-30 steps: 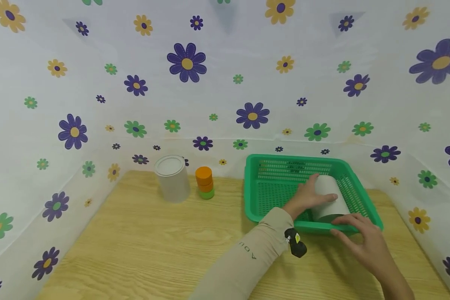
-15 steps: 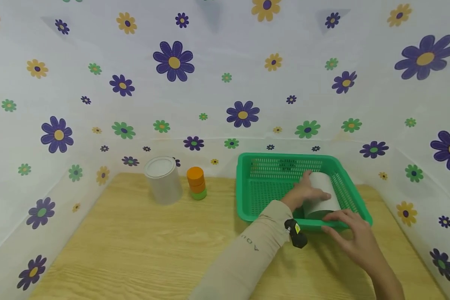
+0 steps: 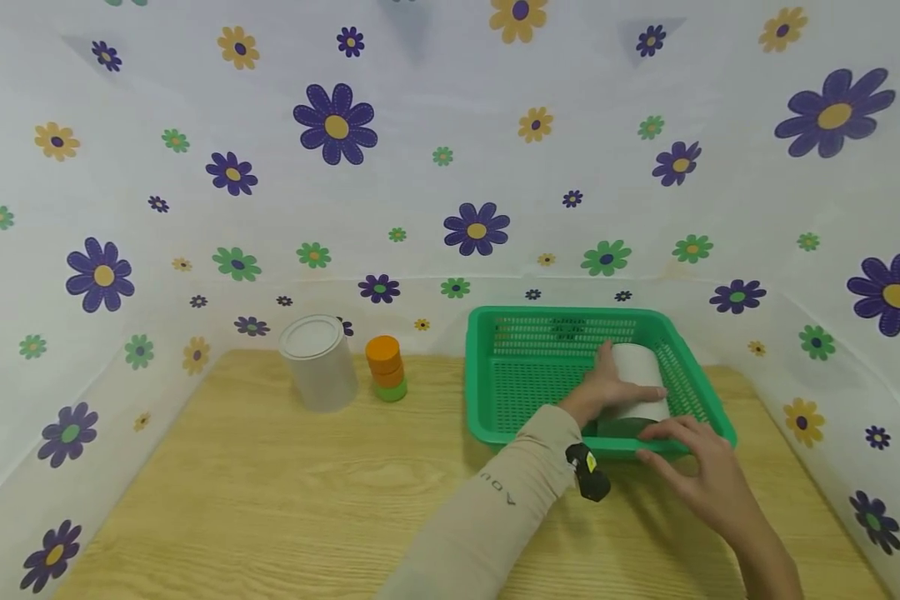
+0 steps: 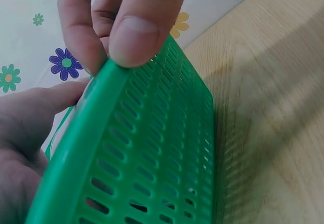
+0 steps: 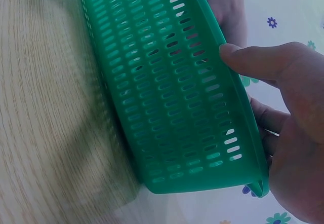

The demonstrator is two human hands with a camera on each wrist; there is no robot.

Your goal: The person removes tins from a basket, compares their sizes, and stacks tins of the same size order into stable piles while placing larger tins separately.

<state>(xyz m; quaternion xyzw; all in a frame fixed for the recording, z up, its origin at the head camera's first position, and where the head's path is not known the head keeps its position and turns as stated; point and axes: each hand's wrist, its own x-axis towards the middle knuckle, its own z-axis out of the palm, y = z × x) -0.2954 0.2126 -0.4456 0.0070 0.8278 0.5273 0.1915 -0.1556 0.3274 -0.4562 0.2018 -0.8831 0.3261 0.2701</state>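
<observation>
A green slotted basket (image 3: 555, 314) stands on the right part of the wooden table. A white cylinder (image 3: 640, 375) lies on its side inside the basket, near the front right. My left hand (image 3: 607, 390), in a beige sleeve, reaches into the basket and grips the cylinder from its left side. My right hand (image 3: 693, 458) pinches the basket's front rim. In the right wrist view its thumb (image 5: 258, 62) presses on the rim of the basket (image 5: 167, 92). The left wrist view shows those fingers (image 4: 136, 26) on the rim (image 4: 101, 112).
A white lidded canister (image 3: 318, 362) and a small stack of orange and green discs (image 3: 386, 367) stand at the back left of the table (image 3: 270, 500). Flowered cloth walls (image 3: 420, 167) close in the back and both sides.
The head view has drifted, so everything sits a little further left and up. Both hands keep their hold; the cylinder and basket have barely moved.
</observation>
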